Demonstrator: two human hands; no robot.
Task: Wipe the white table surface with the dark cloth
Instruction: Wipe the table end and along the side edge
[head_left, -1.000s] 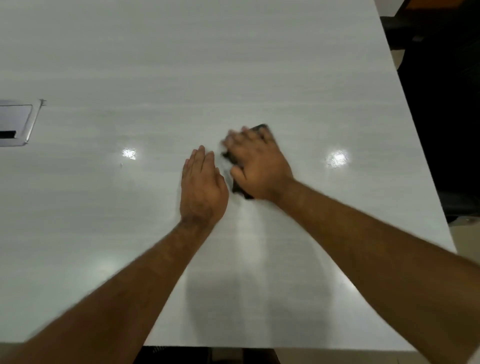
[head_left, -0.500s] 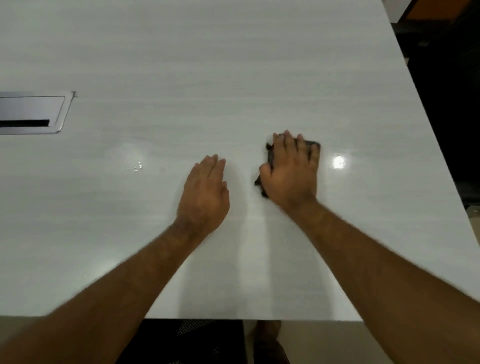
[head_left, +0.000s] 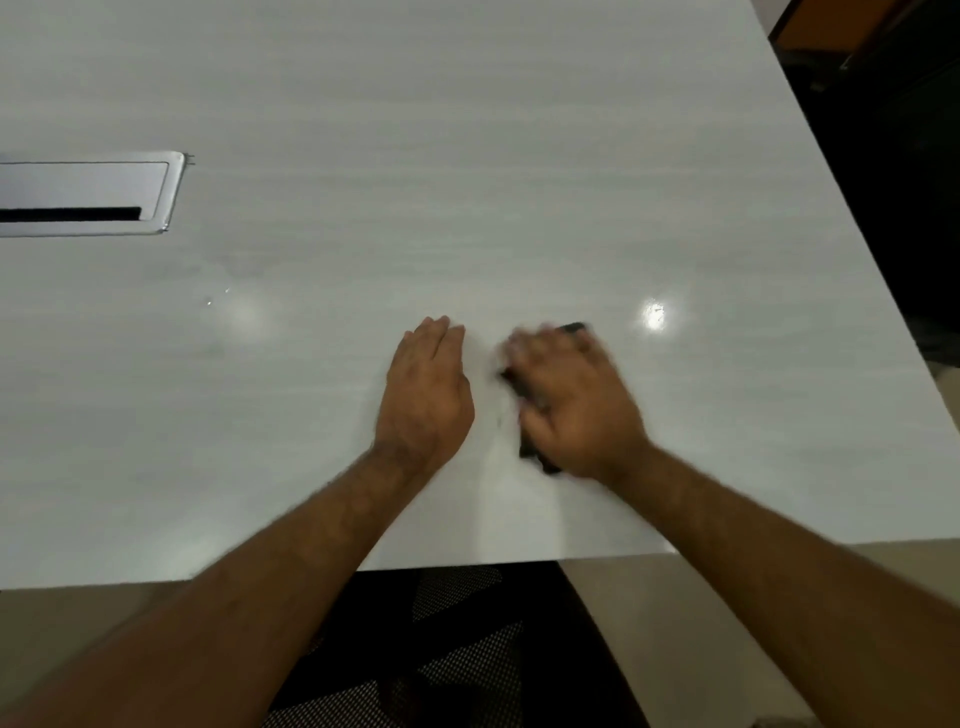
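The white table (head_left: 467, 182) fills most of the view. My right hand (head_left: 571, 400) lies flat on the dark cloth (head_left: 532, 451) and presses it to the tabletop; the hand is motion-blurred. Only the cloth's dark edges show, beyond the fingertips and under the palm's left side. My left hand (head_left: 428, 395) rests flat on the table just to the left, fingers straight and together, not touching the cloth.
A silver cable hatch (head_left: 88, 195) with a dark slot is set into the table at the left. The table's near edge (head_left: 467, 566) runs below my wrists, its right edge slants down the right side. A dark mesh chair (head_left: 457, 649) stands beneath.
My right hand with the cloth has slid back toward me and a little left, now blurred. The left hand stays planted. The view has tilted, showing more of the hatch and near edge.
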